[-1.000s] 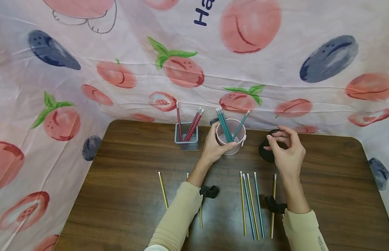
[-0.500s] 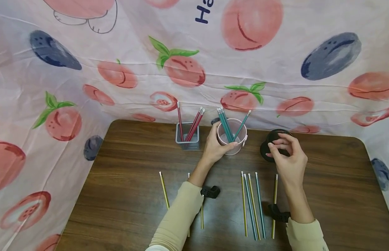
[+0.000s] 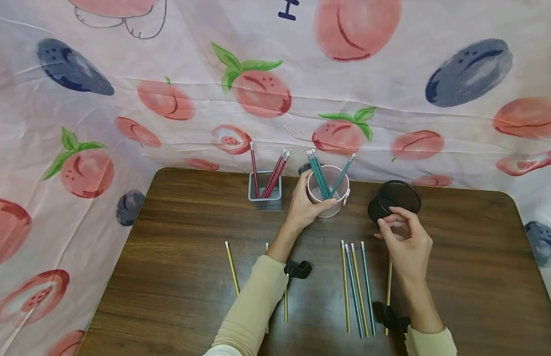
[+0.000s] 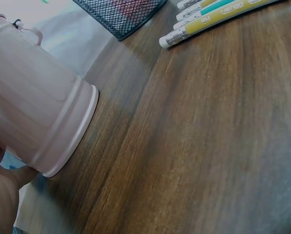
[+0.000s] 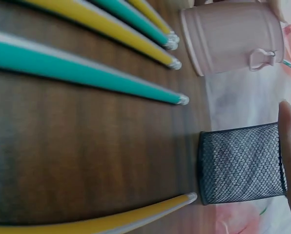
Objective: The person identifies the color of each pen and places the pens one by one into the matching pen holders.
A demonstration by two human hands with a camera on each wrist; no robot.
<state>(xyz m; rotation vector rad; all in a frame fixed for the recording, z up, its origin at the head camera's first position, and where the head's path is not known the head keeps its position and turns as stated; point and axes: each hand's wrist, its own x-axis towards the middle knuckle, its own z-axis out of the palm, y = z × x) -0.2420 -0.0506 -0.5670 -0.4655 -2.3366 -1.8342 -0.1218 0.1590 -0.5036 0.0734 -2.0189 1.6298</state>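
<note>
The left hand (image 3: 307,207) is curled around the pink cup (image 3: 327,193) and holds it from the left side. The cup stands upright near the back of the brown table (image 3: 168,277). Green pencils (image 3: 319,175) stick up out of it and lean a little.

The right hand (image 3: 406,244) is just in front of the black mesh cup (image 3: 393,200). The fingers are bent and the tips are close together, right at the near side of the black cup. I cannot tell if they touch it or if they pinch something small. In the right wrist view one finger (image 5: 289,146) shows beside the mesh wall (image 5: 240,163), very close to it.

The black mesh cup stands to the right of the pink cup, a little apart from it.

A row of yellow and green pencils (image 3: 357,289) lies flat on the table between the two arms, in front of the pink cup. One more yellow pencil (image 3: 388,291) lies partly under the right wrist. Another yellow pencil (image 3: 232,267) lies alone to the left of the left arm.

A clear cup with red pencils (image 3: 265,190) stands just left of the left hand. A cloth with peaches (image 3: 257,94) hangs behind the table.
</note>
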